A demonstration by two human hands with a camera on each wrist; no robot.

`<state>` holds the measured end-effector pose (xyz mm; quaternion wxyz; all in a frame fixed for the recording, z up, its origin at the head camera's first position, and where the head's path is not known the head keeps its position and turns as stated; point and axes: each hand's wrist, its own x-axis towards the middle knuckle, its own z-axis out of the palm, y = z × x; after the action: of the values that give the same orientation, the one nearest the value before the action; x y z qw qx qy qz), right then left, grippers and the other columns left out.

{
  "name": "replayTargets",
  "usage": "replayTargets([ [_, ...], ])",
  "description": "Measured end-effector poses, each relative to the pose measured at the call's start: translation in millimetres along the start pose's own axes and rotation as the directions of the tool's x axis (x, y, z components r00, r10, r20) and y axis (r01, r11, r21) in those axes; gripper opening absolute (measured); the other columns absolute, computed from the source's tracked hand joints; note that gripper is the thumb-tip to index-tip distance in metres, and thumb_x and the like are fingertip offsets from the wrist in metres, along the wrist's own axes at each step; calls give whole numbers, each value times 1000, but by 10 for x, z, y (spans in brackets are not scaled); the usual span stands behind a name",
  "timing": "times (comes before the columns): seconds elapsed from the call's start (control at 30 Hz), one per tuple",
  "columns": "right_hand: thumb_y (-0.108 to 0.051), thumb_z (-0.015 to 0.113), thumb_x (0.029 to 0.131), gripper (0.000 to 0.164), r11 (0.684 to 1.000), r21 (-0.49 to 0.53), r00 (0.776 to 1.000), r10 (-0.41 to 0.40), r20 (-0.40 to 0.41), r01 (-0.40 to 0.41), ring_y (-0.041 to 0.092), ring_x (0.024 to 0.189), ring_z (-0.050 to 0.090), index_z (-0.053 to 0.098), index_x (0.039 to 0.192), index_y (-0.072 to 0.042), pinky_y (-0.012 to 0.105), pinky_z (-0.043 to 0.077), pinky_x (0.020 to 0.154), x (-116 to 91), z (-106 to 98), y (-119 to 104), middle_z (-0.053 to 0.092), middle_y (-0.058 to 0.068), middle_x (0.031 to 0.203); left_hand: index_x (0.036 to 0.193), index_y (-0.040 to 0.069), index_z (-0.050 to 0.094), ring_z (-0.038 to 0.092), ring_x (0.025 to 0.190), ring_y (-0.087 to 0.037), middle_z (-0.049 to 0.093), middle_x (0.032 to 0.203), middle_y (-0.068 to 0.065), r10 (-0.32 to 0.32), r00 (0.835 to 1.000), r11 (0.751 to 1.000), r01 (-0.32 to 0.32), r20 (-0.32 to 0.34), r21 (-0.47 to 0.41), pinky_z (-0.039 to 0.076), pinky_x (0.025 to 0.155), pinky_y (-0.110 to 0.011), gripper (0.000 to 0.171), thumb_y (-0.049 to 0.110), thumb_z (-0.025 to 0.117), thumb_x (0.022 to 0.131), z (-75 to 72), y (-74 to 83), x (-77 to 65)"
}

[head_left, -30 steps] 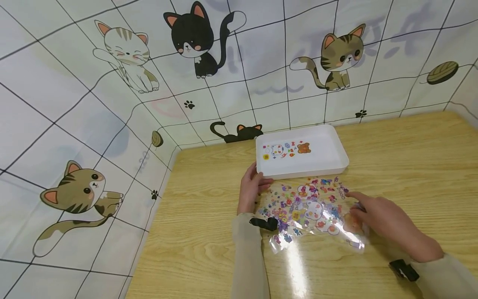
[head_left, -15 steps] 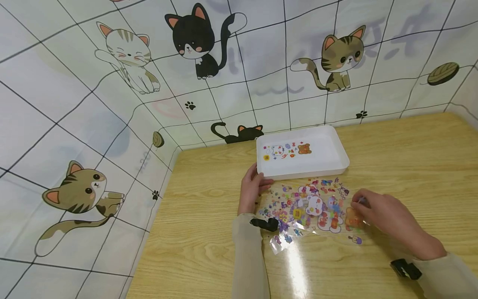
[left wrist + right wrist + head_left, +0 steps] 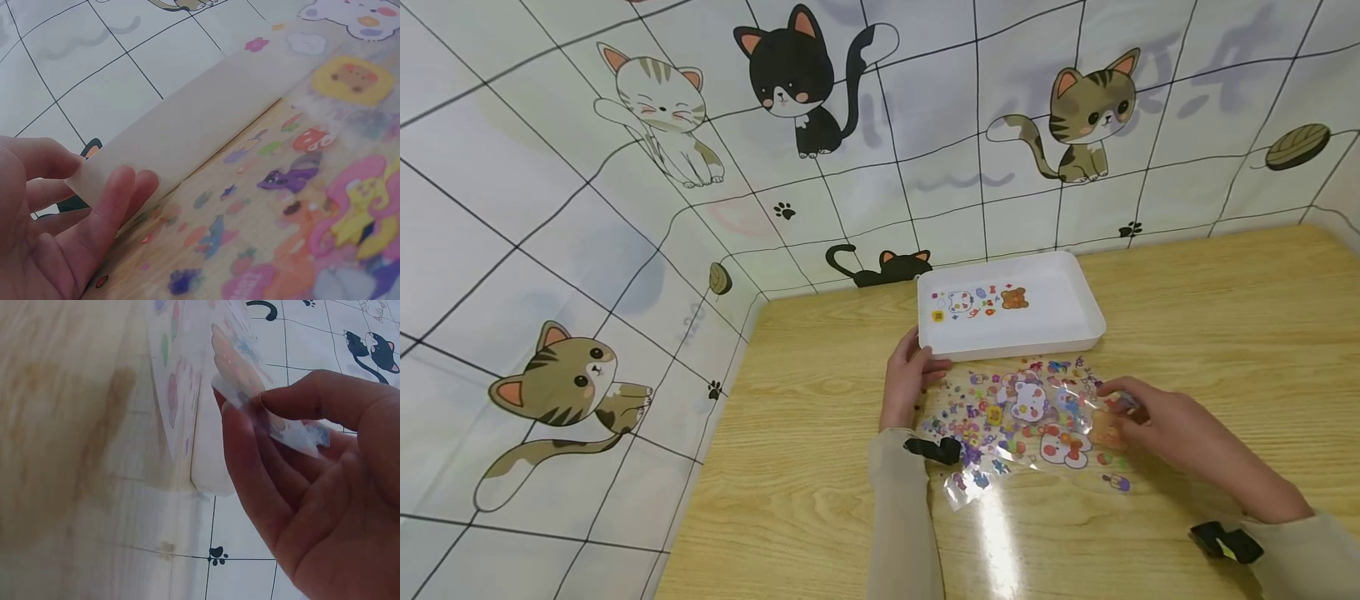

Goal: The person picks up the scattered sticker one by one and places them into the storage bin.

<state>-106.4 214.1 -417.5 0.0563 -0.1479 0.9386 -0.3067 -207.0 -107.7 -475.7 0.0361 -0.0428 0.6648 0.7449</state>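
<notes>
Fingers (image 3: 240, 450) pinching clear sticker film (image 3: 1028, 408), your right hand (image 3: 1180, 433) has it by the three o'clock edge!
Your left hand (image 3: 906, 379) grips the white tray (image 3: 1063, 308) at its eight o'clock corner; that tray sits on the bench (image 3: 790, 467) at twelve o'clock from the film, a brown bear sticker (image 3: 1013, 298) inside, other stickers (image 3: 959, 302) at its nine o'clock.

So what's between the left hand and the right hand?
Lots of colourful stickers are between the left hand and the right hand. The head view shows that.
</notes>
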Motion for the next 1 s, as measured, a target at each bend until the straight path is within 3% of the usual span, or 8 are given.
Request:
replayTargets([
  [0.13,-11,63,82,37,999,46,1000,-19,14,18,17,78,59,52,117,-10,26,46,55,-5,-13,-2,63,3,92,137,22,36,63,88,-28,49,127,-6,9,1000,1000,-9,15,1,53,72,-34,45,21,46,93,-9,12,-6],
  [0.43,-21,62,84,20,996,87,1000,-3,2,3,14,76,58,56,102,-14,25,46,54,0,-18,-15,61,1,89,137,24,36,63,88,-25,48,127,-6,-11,1000,1000,11,7,1,53,73,-33,45,21,46,93,-6,16,-2],
  [0.67,-34,63,82,28,995,99,1000,26,-10,-25,15,74,57,58,100,-13,26,46,54,-4,5,-27,62,0,83,136,24,37,63,88,-26,50,125,-4,-15,1000,1000,15,8,5,53,73,-34,45,21,46,93,-3,3,-3],
  [1.0,-39,59,83,27,990,139,999,33,-20,-30,10,60,51,54,91,-14,24,41,45,-18,3,-50,56,-3,69,137,23,36,62,90,-28,49,127,-5,-9,1000,1000,9,25,0,52,74,-35,45,21,46,93,-19,9,-5],
])
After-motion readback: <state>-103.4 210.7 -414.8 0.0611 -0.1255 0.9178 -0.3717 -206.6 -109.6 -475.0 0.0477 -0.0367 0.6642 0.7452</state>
